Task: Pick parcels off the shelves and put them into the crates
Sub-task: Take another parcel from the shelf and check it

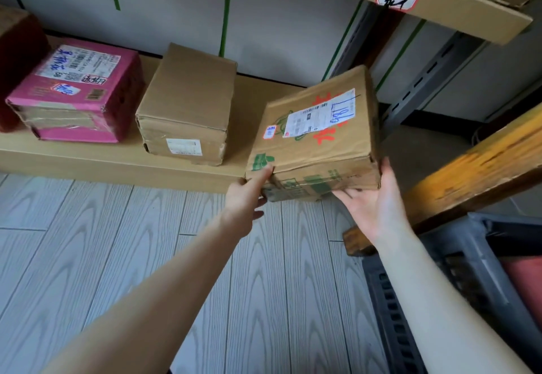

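A brown cardboard parcel (316, 136) with red and green print and a white label hangs tilted over the right end of the low shelf (123, 165). My left hand (246, 200) grips its near left corner, thumb on the side, fingers underneath. My right hand (372, 200) supports its near right corner from below, palm up, thumb against the right side. A dark grey crate (410, 300) stands on the floor at the lower right; something red lies inside it.
On the shelf lie a plain brown box (187, 107), a pink labelled box (79, 92) and a dark red one (14, 63) at the far left. An upper shelf board (440, 4) carries another carton. A wooden beam (469, 168) crosses on the right. The floor is grey planks.
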A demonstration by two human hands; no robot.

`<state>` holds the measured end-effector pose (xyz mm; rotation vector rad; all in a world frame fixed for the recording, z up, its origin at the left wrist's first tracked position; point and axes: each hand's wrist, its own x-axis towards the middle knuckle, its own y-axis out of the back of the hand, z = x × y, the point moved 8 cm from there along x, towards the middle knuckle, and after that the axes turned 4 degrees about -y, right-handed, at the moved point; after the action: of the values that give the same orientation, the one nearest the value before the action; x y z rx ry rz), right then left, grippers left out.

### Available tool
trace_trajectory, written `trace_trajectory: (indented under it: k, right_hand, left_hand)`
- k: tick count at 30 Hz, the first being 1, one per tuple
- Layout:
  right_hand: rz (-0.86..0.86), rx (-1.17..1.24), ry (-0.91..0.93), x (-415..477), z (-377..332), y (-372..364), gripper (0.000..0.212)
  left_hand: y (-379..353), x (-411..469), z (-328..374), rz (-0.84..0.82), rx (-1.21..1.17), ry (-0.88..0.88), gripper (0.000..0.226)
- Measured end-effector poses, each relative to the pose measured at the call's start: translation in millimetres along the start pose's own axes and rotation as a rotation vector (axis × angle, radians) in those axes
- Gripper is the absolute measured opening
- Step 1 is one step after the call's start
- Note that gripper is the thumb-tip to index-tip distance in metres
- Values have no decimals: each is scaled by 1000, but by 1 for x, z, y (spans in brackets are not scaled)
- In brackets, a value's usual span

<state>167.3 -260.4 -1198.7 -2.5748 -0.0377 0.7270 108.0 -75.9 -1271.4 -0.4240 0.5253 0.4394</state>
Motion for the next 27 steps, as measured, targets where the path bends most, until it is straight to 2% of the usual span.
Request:
trace_trajectory:
  k: [2,4,7,11,14,20,24,27]
  right_hand:
    - [92,-29,-68,15,9,14,54]
    - [206,-155,-166,26,21,30,52]
    - [282,-214,-227,36,30,39,45]
    - [277,62,-210,54,32,38,48]
    - [256,96,-179,67,34,41,53]
    - [244,67,-121,77,35,45,50]
    - [298,15,-74,64,52,37,45]
    - [203,-226,-46,39,76,-2,21]
  left_hand:
    - [9,4,6,113,-2,-64,57]
    - [16,7,16,192,78,-146,49]
    - [18,12,31,222,208,-253,41]
    - [4,20,35,213,295,-271,38]
    - [-4,28,37,229,315,-261,41]
    - [-10,40,45,227,357,-268,47]
    - [-2,34,43,196,415,-278,46]
    - [27,25,42,259,453,-272,41]
